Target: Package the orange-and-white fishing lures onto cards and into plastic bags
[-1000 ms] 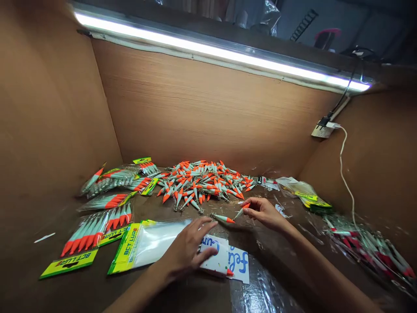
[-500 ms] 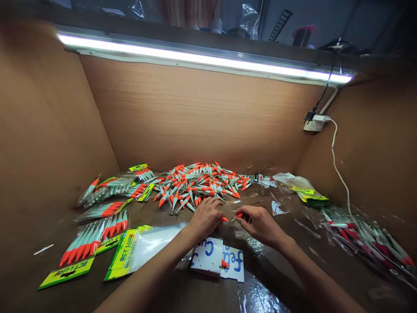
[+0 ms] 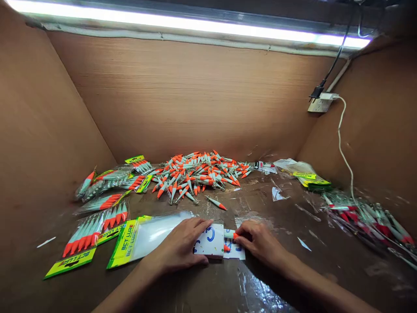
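Between the thumb and fingers of my left hand [image 3: 182,245] is a small white box [image 3: 211,243] with blue handwriting, steadied on the table. A flat white card [image 3: 239,254] with blue marks sticks out of its right side, and an orange lure tip [image 3: 226,248] shows there. My right hand [image 3: 260,239] pinches the orange end of a fishing lure [image 3: 230,234]; its pale body points left at the box's right edge, the far end partly hidden. One loose lure [image 3: 216,203] lies behind the box, in front of a big pile of orange and pale lures [image 3: 198,174].
Packed lure bags [image 3: 80,237] lie at the left, beside flat clear bags with yellow-green headers [image 3: 122,245]. At the right are more bagged lures [image 3: 374,217], a stack of packaging [image 3: 309,178] and a white cable [image 3: 345,152] from a wall socket [image 3: 319,104]. Plastic scraps dot the table.
My left hand has come back from near the pile to the box. My right hand has brought a lure to the box's right side. A single lure now lies in front of the pile.
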Demonstrator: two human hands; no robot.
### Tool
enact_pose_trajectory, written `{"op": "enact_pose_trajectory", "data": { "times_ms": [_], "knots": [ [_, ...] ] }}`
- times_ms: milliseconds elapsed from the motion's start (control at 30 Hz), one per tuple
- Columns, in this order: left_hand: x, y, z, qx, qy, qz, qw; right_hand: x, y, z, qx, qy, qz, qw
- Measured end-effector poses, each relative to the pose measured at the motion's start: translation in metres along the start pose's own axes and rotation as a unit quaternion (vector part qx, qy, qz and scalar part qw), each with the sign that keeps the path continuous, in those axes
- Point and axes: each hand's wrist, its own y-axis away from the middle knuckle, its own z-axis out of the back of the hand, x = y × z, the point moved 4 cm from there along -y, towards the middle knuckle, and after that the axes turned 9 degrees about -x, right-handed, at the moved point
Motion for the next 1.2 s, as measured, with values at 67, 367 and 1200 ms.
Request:
{"op": "enact_pose_trajectory", "data": {
  "times_ms": [67,367,1200],
  "knots": [
    [-0.004,-0.004,-0.003,-0.025,0.016,0.003,1.000,0.007,0.000,-0.014,-0.024,0.031,0.046,0.998],
    [-0.001,0.002,0.003,-0.078,0.071,0.022,0.994,0.030,-0.025,-0.015,0.022,0.026,0.212,0.977],
    [0.014,0.003,-0.001,-0.135,0.139,0.066,0.979,0.012,-0.032,0.026,0.016,0.103,0.138,0.985]
  ]
}}
